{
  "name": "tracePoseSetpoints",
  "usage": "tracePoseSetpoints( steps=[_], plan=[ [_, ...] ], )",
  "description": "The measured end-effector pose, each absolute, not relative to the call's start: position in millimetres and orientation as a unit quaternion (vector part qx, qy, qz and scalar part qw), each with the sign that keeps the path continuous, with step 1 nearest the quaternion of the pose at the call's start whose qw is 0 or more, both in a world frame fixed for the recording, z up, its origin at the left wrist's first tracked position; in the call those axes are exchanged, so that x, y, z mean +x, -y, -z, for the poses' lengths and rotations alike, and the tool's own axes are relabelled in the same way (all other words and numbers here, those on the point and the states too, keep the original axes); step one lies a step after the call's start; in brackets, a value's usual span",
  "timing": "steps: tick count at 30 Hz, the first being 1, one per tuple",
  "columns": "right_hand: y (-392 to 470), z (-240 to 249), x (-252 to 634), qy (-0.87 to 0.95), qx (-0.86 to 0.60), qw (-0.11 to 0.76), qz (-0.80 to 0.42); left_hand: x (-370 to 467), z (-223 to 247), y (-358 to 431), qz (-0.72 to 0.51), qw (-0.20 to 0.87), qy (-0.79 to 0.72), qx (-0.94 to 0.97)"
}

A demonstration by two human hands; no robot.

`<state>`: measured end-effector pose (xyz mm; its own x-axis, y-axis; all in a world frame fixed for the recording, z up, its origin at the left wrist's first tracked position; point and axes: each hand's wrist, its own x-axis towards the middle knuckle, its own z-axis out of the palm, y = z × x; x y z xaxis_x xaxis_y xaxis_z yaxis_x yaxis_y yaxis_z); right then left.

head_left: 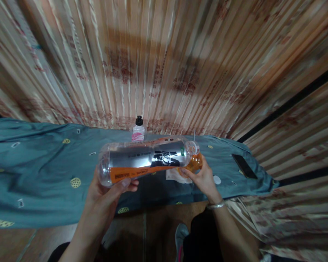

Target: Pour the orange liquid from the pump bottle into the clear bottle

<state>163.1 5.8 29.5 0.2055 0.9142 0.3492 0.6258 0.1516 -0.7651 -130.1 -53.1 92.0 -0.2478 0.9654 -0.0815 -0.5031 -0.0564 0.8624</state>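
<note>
My left hand point(112, 196) is closed around the base end of a clear plastic drink bottle point(142, 158) with a silver and orange label. The bottle lies nearly level, its uncapped-looking mouth pointing right. At that mouth, my right hand point(202, 178) grips a small see-through orange container point(194, 163), partly hidden by the bottle neck and my fingers. Whether the two touch, I cannot tell. Beneath them a whitish, crumpled-looking packet point(177, 177) shows in part. Just to the right of my right hand is a white round disc point(217, 179).
A small clear bottle point(138, 133) with a black cap and pink label stands behind the drink bottle. On the right of the teal patterned cloth point(43, 163) lies a dark phone point(244, 166). A pleated curtain point(153, 72) hangs close behind; a dark bar point(292, 105) crosses on the right.
</note>
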Motion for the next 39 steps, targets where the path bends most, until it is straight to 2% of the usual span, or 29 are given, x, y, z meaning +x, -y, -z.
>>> tracePoseSetpoints(
  steps=[39],
  plan=[
    [-5.1,-30.9,161.4,0.611,-0.632,0.45,-0.155,-131.6,-91.7,53.5,-0.672,0.546,-0.413,0.283]
  ],
)
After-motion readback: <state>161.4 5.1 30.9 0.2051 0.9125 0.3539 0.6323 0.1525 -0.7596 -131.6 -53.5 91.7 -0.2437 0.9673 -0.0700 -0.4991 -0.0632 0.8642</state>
